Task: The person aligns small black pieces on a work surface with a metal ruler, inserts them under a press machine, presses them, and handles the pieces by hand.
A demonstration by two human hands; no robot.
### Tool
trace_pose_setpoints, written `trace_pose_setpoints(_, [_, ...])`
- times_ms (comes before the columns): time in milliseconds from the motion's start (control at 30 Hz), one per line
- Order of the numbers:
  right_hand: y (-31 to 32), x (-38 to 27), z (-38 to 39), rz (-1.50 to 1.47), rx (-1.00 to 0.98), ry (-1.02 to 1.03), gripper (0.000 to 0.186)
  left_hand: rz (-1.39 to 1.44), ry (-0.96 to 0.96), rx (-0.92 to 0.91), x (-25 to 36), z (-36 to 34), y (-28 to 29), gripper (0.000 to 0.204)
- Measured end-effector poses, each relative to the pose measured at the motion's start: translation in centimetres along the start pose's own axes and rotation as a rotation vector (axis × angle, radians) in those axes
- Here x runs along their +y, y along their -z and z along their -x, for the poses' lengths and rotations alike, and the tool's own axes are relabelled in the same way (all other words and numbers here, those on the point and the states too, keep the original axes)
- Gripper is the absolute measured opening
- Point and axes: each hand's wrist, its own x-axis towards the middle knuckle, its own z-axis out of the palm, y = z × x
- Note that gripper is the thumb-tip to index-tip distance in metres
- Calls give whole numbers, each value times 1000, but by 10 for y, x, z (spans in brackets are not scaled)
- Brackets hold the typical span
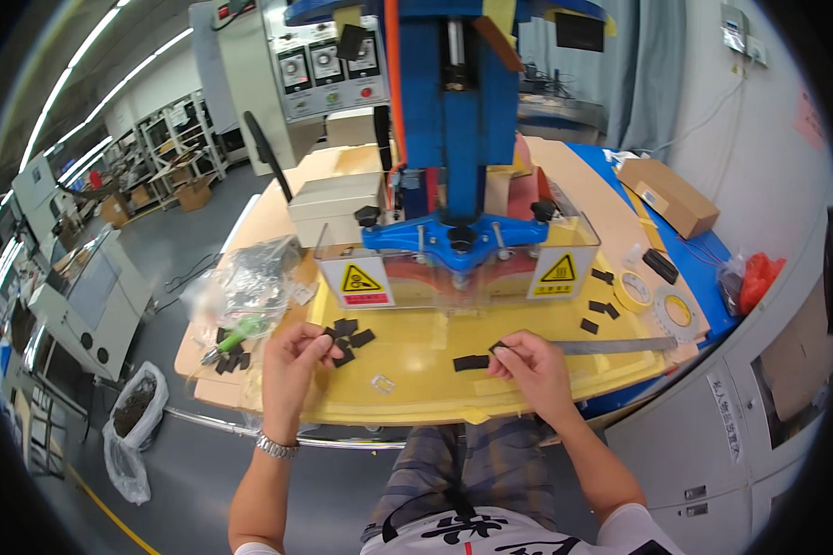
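My left hand [292,361] is closed in a pinch on a small black piece [329,334]. Just beyond its fingertips lie several loose black rectangular pieces [362,339] on the yellow sheet [416,384] covering the table. Another small black piece [498,348] is pinched between the fingers of my right hand [530,365]. Flat black pieces [471,363] lie beside those fingers, to their left. From behind my right hand a long dark grey strip [615,347] runs to the right. A small clear frame-like piece [382,382] sits between my hands, nearer the left.
A blue press [460,239] with a clear guard [435,294] stands in front of me. Plastic bags [254,277] and a green-handled tool [241,333] lie at left. Tape rolls [677,312], more black pieces [590,326] and a cardboard box [668,197] are at right.
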Motion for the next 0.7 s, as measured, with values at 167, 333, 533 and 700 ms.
trace_pose_setpoints(167, [3,3,0,-20,-10,25,16,112,55,-51,3,10,-5,13])
trace_pose_setpoints(333, [2,4,0,-28,18,39,23,144,15,-82,2,17,-15,17])
trace_pose_setpoints(533, [1,-1,1,24,17,63,28,-51,-58,-8,0,30,-25,25])
trace_pose_setpoints(700, [-1,1,0,13,15,67,29,44,-25,82,-12,28,-26,23])
